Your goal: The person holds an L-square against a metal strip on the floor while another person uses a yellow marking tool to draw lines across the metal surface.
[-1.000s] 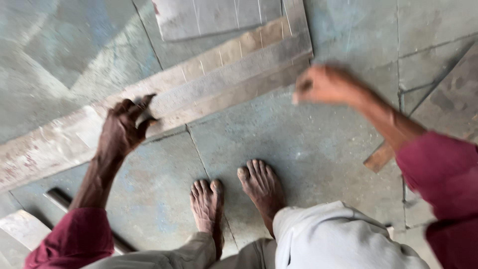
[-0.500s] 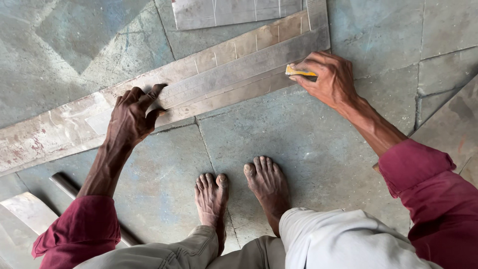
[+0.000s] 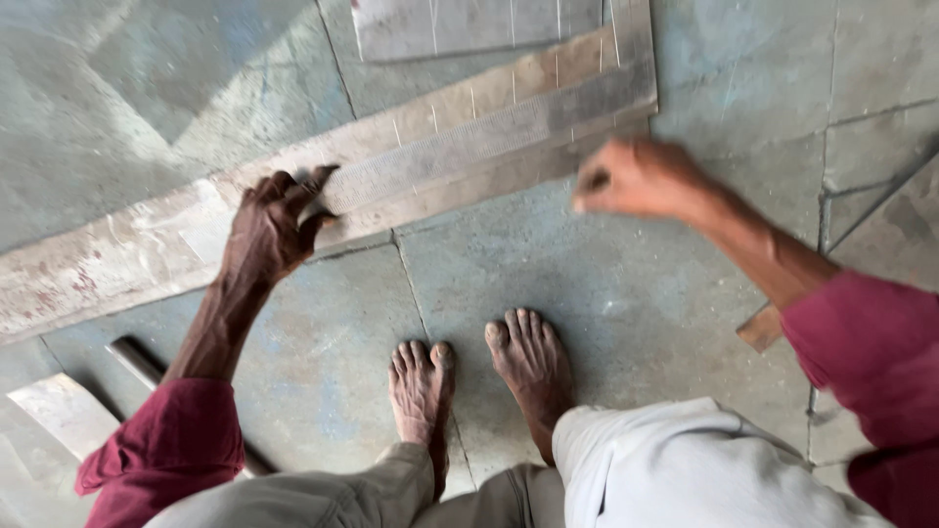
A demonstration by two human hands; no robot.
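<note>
My left hand (image 3: 274, 230) presses down on the left end of a long grey metal ruler (image 3: 489, 137), fingers curled over its edge. The ruler lies lengthwise on a long pale strip of board (image 3: 117, 259) that runs diagonally across the stone floor. My right hand (image 3: 636, 181) is blurred and hovers just below the strip's right end, near the ruler's far end. Its fingers are closed around a small yellowish piece, of which only a pale tip shows. Both arms wear dark red sleeves.
A grey sheet (image 3: 469, 24) with scribed lines lies beyond the strip at the top. My bare feet (image 3: 528, 362) stand on the floor below it. A brown wood offcut (image 3: 763, 328) lies at the right, with a dark bar (image 3: 137, 362) and a pale slab (image 3: 64, 411) at lower left.
My right hand has swung from the strip's right end, where it held the yellowish piece against the edge, down and to the left. My left hand has stayed on the ruler.
</note>
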